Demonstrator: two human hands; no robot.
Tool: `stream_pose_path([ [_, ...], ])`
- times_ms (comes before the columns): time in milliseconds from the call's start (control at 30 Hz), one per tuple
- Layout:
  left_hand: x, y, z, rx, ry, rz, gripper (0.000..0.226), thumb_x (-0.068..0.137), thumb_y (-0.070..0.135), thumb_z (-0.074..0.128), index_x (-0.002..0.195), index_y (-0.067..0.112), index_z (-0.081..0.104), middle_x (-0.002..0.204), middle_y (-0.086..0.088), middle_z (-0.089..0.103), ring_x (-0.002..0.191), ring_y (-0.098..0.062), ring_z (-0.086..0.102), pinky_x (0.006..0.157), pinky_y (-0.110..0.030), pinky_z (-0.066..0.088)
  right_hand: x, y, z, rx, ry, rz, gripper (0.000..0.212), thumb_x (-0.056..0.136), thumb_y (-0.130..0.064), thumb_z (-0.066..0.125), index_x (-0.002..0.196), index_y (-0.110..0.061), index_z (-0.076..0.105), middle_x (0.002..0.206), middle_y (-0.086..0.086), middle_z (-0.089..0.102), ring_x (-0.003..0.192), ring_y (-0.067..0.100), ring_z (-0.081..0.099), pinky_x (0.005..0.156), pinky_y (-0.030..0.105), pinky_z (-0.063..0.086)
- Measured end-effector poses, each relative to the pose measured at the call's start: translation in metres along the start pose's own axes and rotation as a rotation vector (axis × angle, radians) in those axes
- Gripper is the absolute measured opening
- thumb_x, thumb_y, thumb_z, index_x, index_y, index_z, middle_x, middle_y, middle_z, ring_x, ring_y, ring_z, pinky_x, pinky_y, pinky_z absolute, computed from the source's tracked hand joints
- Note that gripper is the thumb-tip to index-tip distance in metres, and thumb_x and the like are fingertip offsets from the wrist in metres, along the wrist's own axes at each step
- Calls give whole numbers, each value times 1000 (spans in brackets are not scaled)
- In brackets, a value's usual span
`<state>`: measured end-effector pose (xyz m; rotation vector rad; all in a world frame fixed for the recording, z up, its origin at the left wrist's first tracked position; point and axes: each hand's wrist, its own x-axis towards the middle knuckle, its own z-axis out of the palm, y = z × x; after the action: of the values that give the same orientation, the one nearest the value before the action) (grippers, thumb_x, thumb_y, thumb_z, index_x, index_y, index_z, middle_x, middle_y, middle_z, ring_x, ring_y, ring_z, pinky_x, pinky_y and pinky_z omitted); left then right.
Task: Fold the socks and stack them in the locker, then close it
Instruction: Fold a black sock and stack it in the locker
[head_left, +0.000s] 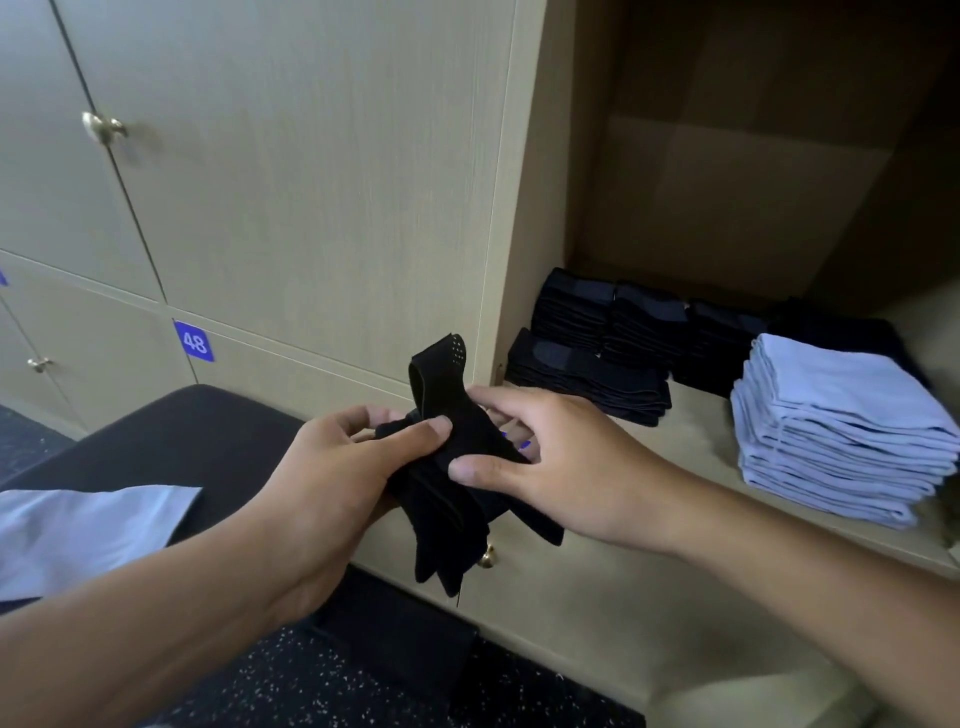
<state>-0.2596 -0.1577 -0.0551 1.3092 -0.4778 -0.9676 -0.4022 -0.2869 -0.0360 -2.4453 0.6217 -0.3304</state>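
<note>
Two hands share one black sock (457, 467), held in the air just in front of the open locker (737, 156) and above the dark counter (171, 431). The left hand (332, 478) has its grip around the sock's middle, thumb pressed across the fabric; the right hand (550, 457) pinches the same sock from the other side between thumb and fingers. One end sticks up above the hands and the rest hangs loose below them, so the fold looks only half made. It may be a pair laid together; the dark fabric hides the layers.

Risks, as I judge them: the dangling end could slip out and undo the fold if either grip eases, and a lopsided fold would sit badly on a pile.

Counting from the left: one pale blue cloth (78, 530) on the counter, perhaps another sock. Inside, on the locker shelf (701, 457), one low black stack (587, 379) in front, about three taller black stacks (644, 322) behind it, and one pale blue stack (836, 426). Pushing the new sock in carelessly could topple the front pile.
</note>
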Motion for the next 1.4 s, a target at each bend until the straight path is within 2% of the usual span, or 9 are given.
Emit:
stream_pose_path([
  [100, -2, 2, -1, -26, -57, -5, 53, 82, 19, 77, 121, -12, 60, 105, -24, 75, 89, -29, 75, 73, -26, 62, -3, -4, -2, 1, -15, 8, 64, 87, -54, 71, 144, -35, 52, 131, -13, 59, 111, -2, 55, 94, 14, 46],
  [200, -4, 3, -3, -18, -76, 7, 52, 78, 19, 79, 115, -12, 60, 105, -22, 76, 93, -32, 75, 73, -25, 61, -3, -3, -4, 37, -38, 5, 45, 88, -48, 74, 128, -35, 60, 127, -3, 62, 107, 8, 59, 96, 30, 50],
  [267, -4, 2, -4, 3, -68, 13, 39, 76, 18, 80, 103, -5, 63, 105, -23, 75, 90, -32, 76, 70, -24, 60, -3, -2, -6, 59, -54, 2, 40, 89, -45, 74, 125, -37, 60, 127, -3, 61, 106, 11, 59, 95, 31, 50],
  [433, -4, 3, -1, 33, -46, 22, 25, 74, 15, 81, 87, 9, 61, 91, -16, 75, 78, -23, 74, 63, -22, 58, 1, 1, -28, 1, -52, 1, 51, 86, -40, 77, 135, -31, 63, 114, -15, 67, 102, 1, 65, 97, 29, 52],
  [567, -4, 3, 2, 104, -14, 35, 33, 68, 17, 84, 92, 6, 64, 94, -19, 76, 79, -27, 75, 72, -31, 58, 0, 9, -61, -160, 18, 14, 41, 83, -35, 80, 122, -30, 69, 106, -13, 72, 97, 1, 66, 94, 35, 52],
  [667, -5, 2, 3, 141, -1, 23, 34, 67, 17, 85, 93, 5, 65, 96, -19, 77, 82, -30, 76, 78, -34, 57, 2, 20, -84, -273, 31, 85, 46, 83, -34, 80, 126, -32, 66, 105, -18, 71, 97, -1, 64, 95, 31, 51],
  [933, -3, -4, 6, 248, 11, 29, 26, 76, 12, 84, 94, 5, 66, 91, -13, 78, 90, -34, 76, 88, -41, 59, 52, 68, -111, -401, 17, 194, 67, 85, -35, 80, 146, -24, 53, 145, -2, 56, 130, 13, 53, 103, 22, 37],
  [1033, -1, -4, 6, 266, -4, 28, 28, 76, 14, 84, 95, 6, 66, 92, -13, 78, 90, -33, 76, 89, -41, 59, 67, 82, -104, -397, -26, 230, 68, 85, -32, 80, 146, -22, 52, 148, -1, 54, 135, 15, 50, 111, 27, 36],
  [1400, 4, -8, -1, 302, -17, 25, 25, 77, 14, 84, 92, 7, 66, 91, -12, 78, 84, -29, 76, 84, -39, 59, 81, 99, -87, -351, -70, 238, 65, 89, -27, 77, 148, -21, 50, 151, -1, 51, 139, 16, 46, 108, 21, 31],
])
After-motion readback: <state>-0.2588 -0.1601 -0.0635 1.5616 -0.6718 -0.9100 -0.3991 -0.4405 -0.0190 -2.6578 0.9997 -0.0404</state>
